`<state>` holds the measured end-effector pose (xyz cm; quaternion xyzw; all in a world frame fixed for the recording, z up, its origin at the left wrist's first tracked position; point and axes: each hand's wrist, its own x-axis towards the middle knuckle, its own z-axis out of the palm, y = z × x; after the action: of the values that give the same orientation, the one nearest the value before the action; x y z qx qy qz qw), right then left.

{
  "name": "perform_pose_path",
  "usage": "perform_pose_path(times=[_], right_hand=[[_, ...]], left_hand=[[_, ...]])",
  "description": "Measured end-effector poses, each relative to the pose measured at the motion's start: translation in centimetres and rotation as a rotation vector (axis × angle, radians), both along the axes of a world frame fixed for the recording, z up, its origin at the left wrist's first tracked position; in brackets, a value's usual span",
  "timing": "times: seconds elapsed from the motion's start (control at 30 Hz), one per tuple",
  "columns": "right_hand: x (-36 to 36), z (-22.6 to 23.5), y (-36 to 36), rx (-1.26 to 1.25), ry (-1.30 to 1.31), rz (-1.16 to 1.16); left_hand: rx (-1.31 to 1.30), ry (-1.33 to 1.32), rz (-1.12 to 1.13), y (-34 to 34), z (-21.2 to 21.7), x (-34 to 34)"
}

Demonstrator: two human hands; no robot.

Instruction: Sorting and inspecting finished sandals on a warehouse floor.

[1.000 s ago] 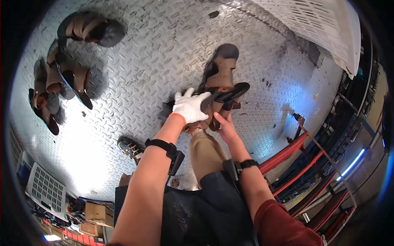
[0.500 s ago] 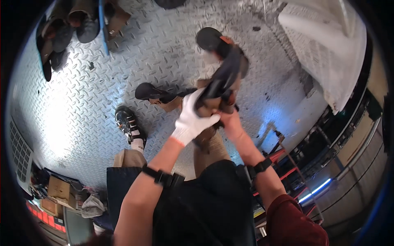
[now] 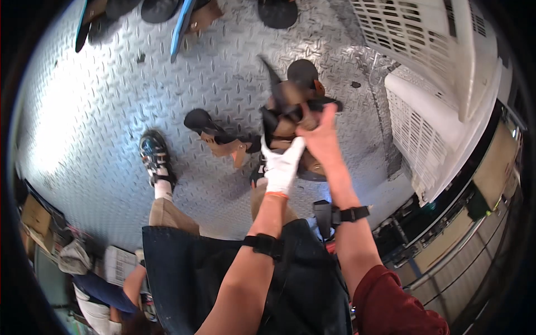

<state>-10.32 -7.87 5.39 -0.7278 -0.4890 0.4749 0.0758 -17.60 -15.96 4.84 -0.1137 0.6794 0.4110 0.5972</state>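
Fingers [image 3: 282, 153] of the gloved left hand [image 3: 281, 167] and bare right hand [image 3: 319, 137] pinch the brown-and-black sandals [image 3: 287, 106] mid-lift above the steel floor [image 3: 100, 100]; setting them down probably needs a steady grip.

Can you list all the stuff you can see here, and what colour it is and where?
Held sandals: a bunch, brown and black, in both hands, blurred.
Floor sandal: one, brown and black, on the metal floor, left of the hands.
More sandals: several, dark, some blue-edged, top edge.
Crates: white, slotted, right.
Boxes: brown, lower left.
Apron: one, dark, bottom.
Shoe: black, on own foot.
Left hand: white glove.
Right hand: bare.
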Motion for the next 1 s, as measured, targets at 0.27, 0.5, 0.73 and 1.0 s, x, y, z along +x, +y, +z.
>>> perform_pose_path(times=[0.27,0.5,0.73,1.0], right_hand=[[7.9,-9.3,-1.1,-0.188,0.382,-0.497],[-1.3,-9.9,-4.7,-0.395,0.239,-0.281],[-12.1,-6.6,-5.9,-0.915,0.294,-0.156],[-43.2,-0.1,-12.5,-0.987,0.675,0.454]], left_hand=[[0.008,0.585,-0.393,1.2,-1.5,3.4],[0.026,0.758,-0.156,-5.0,-1.6,-3.7],[-0.277,-0.038,-0.117,-8.3,-4.7,-16.7],[0.105,-0.004,0.784,-19.8,4.8,-37.4]])
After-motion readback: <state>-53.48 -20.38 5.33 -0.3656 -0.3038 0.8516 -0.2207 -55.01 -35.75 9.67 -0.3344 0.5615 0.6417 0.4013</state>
